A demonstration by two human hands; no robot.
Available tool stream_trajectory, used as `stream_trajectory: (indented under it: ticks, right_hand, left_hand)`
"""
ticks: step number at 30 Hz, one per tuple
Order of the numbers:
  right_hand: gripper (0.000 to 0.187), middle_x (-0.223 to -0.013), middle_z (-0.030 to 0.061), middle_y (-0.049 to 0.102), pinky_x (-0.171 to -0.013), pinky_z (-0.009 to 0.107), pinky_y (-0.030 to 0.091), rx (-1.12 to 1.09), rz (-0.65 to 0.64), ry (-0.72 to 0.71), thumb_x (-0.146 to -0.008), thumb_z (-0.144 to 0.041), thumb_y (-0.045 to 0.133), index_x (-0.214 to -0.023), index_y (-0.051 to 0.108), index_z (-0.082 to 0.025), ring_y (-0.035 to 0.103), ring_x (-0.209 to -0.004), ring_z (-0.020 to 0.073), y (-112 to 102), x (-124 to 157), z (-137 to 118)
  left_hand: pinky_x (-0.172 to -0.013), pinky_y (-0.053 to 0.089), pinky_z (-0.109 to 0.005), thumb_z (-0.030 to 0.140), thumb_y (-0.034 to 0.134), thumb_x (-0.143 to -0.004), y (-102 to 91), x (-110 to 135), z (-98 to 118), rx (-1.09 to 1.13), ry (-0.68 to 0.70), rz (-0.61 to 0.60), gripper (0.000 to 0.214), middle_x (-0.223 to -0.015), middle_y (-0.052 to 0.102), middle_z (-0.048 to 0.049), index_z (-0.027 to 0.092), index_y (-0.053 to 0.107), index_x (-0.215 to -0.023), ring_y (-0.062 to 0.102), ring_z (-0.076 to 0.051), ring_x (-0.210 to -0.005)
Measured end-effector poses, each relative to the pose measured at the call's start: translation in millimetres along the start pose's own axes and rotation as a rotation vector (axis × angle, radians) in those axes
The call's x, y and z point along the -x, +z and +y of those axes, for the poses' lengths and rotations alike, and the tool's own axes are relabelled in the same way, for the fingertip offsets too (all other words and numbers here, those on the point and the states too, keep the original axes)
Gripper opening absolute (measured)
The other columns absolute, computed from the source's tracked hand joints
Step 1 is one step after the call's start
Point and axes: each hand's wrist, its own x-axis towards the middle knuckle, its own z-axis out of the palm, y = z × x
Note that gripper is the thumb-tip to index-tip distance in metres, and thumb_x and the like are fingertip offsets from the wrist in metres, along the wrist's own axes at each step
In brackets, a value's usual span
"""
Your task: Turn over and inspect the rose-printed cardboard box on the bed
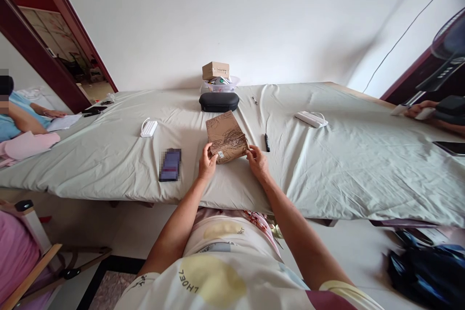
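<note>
A brown cardboard box (228, 135) with dark scribbled lines is held tilted between my two hands, close over the table. My left hand (208, 162) grips its left edge, thumb on the near face beside a small white label. At the right corner, my right hand (257, 161) pinches the cardboard between thumb and fingers. A black screwdriver-like tool (268, 142) with a thin shaft lies just right of the box. To the left rests a phone (170, 165), its screen blurred. Right behind the box is a black zip case (219, 101).
A pale green cloth (337, 169) covers the table. White power strip-like blocks (148, 128) lie left and right. Behind the case, a small carton (215, 70) sits on a plastic basket (232, 88). People sit at both ends; a phone (450, 148) lies far right.
</note>
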Motion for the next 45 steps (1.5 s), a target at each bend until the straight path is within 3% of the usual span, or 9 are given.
stream_trajectory:
  ticks: [5,14,19,23,27,31,35,40,45]
  right_hand:
    - [0.047,-0.09,0.0075,0.075,-0.077,0.039,0.06,-0.102,0.086,-0.055,-0.094,-0.059,0.056,-0.117,0.067,-0.02,0.071,-0.077,0.0212,-4,1,-8]
    - [0.04,-0.089,0.0045,0.069,-0.071,0.035,0.058,-0.131,0.14,-0.136,-0.097,-0.056,0.056,-0.117,0.066,-0.022,0.067,-0.076,0.0193,-4,3,-10]
    - [0.047,-0.087,0.0014,0.064,-0.072,0.035,0.058,-0.175,0.137,-0.149,-0.095,-0.056,0.059,-0.13,0.06,-0.024,0.064,-0.075,0.0182,-2,4,-11]
    - [0.058,-0.09,0.0023,0.069,-0.066,0.034,0.056,-0.18,0.044,-0.11,-0.091,-0.055,0.064,-0.138,0.053,-0.024,0.065,-0.072,0.0186,2,5,-10]
    - [0.034,-0.08,0.0017,0.071,-0.069,0.035,0.055,0.033,-0.163,-0.095,-0.09,-0.047,0.065,-0.114,0.065,-0.023,0.065,-0.069,0.0195,4,6,-5]
    - [0.015,-0.1,0.0091,0.075,-0.086,0.04,0.053,0.351,-0.252,-0.185,-0.088,-0.036,0.069,-0.094,0.067,-0.022,0.068,-0.095,0.0261,5,9,-5]
    - [0.014,-0.112,0.011,0.073,-0.095,0.042,0.049,0.516,-0.326,-0.183,-0.091,-0.036,0.066,-0.092,0.068,-0.022,0.064,-0.109,0.0295,2,11,-8]
    - [0.016,-0.104,0.0101,0.073,-0.089,0.039,0.048,0.485,-0.356,-0.194,-0.093,-0.038,0.063,-0.09,0.065,-0.022,0.066,-0.101,0.0277,-1,11,-14]
    - [0.027,-0.083,0.0035,0.07,-0.073,0.032,0.049,0.218,-0.305,-0.223,-0.096,-0.049,0.058,-0.086,0.055,-0.024,0.064,-0.076,0.0203,-1,14,-19]
  left_hand:
    - [-0.097,0.06,-0.032,0.016,0.063,-0.093,2.0,-1,-3,0.026,-0.064,-0.017,0.05,-0.133,0.072,-0.0106,0.022,0.048,-0.141,0.074,-0.019,-0.113]
    - [-0.112,0.053,-0.039,0.017,0.071,-0.089,-1.3,-1,-6,-0.175,0.084,0.025,0.045,-0.147,0.062,-0.0125,0.022,0.058,-0.131,0.06,-0.025,-0.138]
    - [-0.112,0.051,-0.043,0.017,0.072,-0.09,0.4,-1,-5,-0.288,0.106,-0.02,0.032,-0.134,0.071,-0.012,0.021,0.064,-0.121,0.067,-0.026,-0.127]
    - [-0.107,0.051,-0.044,0.018,0.069,-0.093,1.6,0,-3,-0.394,0.078,-0.102,0.017,-0.116,0.075,-0.0118,0.02,0.068,-0.11,0.069,-0.028,-0.117]
    - [-0.099,0.05,-0.039,0.014,0.065,-0.094,1.6,-1,-1,-0.489,0.022,-0.153,0.007,-0.101,0.075,-0.0105,0.021,0.066,-0.095,0.069,-0.027,-0.108]
    - [-0.094,0.048,-0.035,0.012,0.063,-0.094,0.9,-2,-1,-0.553,-0.006,-0.186,0.012,-0.097,0.074,-0.008,0.022,0.062,-0.088,0.069,-0.025,-0.103]
    - [-0.09,0.045,-0.032,0.013,0.061,-0.095,-0.6,-3,0,-0.547,-0.019,-0.21,0.015,-0.092,0.073,-0.0057,0.022,0.06,-0.083,0.067,-0.023,-0.097]
    - [-0.081,0.041,-0.029,0.012,0.059,-0.093,-3.1,-4,-1,-0.449,-0.017,-0.176,0.023,-0.078,0.066,-0.0017,0.022,0.052,-0.073,0.062,-0.02,-0.083]
    - [-0.074,0.039,-0.027,0.016,0.059,-0.092,-5.3,-4,-3,-0.271,-0.058,-0.121,0.025,-0.07,0.058,0.0023,0.022,0.048,-0.07,0.055,-0.017,-0.072]
